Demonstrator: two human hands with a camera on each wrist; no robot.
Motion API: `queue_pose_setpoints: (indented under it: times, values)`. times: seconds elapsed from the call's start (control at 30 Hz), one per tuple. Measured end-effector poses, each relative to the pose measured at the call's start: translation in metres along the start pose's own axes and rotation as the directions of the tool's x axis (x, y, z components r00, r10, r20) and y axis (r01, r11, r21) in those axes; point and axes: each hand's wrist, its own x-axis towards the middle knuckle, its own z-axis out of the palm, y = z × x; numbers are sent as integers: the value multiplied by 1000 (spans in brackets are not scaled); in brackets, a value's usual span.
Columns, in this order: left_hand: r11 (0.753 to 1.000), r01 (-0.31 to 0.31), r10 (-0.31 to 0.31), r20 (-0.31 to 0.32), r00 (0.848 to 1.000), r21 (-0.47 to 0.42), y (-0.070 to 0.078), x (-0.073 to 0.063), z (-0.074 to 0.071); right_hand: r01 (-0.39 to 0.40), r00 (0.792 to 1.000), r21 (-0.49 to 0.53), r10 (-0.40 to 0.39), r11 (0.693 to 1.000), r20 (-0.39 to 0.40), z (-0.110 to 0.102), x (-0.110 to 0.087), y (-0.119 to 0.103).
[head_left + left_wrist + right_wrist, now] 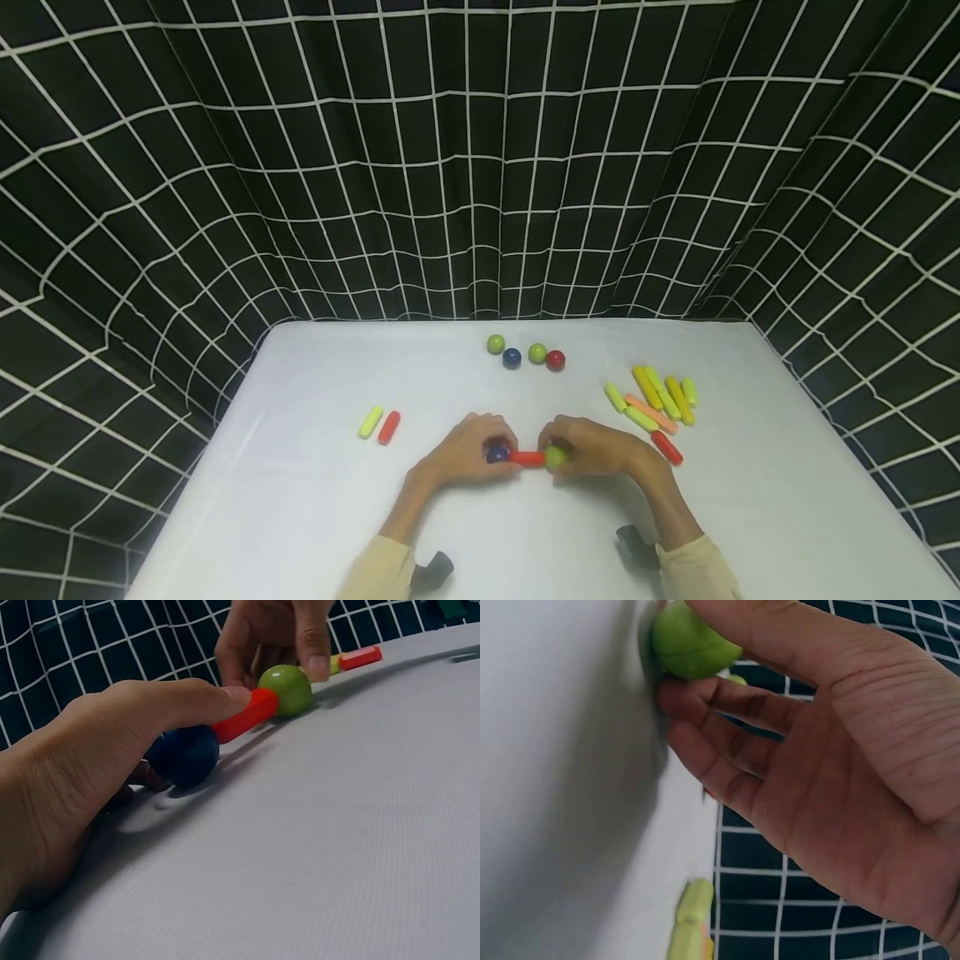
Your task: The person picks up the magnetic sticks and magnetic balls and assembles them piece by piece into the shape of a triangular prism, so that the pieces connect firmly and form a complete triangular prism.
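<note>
In the head view, a red stick (528, 458) lies in line between a dark blue ball (497, 454) and a green ball (556, 457), low over the white table. My left hand (468, 450) holds the blue ball. Its thumb reaches along to the red stick (251, 714) in the left wrist view, where the stick meets both balls. Thumb and fingers of my right hand (596, 448) pinch the green ball at the other end. The right wrist view shows that green ball (690, 645) close to the white surface, the remaining fingers loosely bent below it.
Two green balls (496, 344), another blue ball (512, 358) and a red ball (555, 360) sit at the back of the table (315, 517). Several yellow, orange and red sticks (651, 411) lie at right. A yellow stick (371, 422) and a red stick (389, 427) lie left.
</note>
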Motion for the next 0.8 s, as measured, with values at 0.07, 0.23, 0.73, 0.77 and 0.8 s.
queue_pose_setpoints:
  times: [0.07, 0.23, 0.73, 0.77, 0.8]
  values:
    - [1000, 14, -14, 4, 1000, 2, 0, -2, 0, 0, 1000, 8, 1, 1000, -14, -6, -9, 3]
    - [1000, 15, -15, 3, 1000, -6, 2, -4, 1, -113, 986, 28, 116, 993, -123, -32, -46, 19]
    - [1000, 1, -1, 1, 1000, -14, 1, -6, -4, -571, 812, 58, 574, 819, -108, -38, -70, 61]
    - [1000, 4, -4, 0, 1000, -18, 1, -6, -4, -590, 798, 81, 596, 803, -95, -38, -72, 61]
    - [1000, 7, -7, 0, 1000, -18, 1, -5, -3, -604, 788, 93, 611, 791, -81, -38, -73, 62]
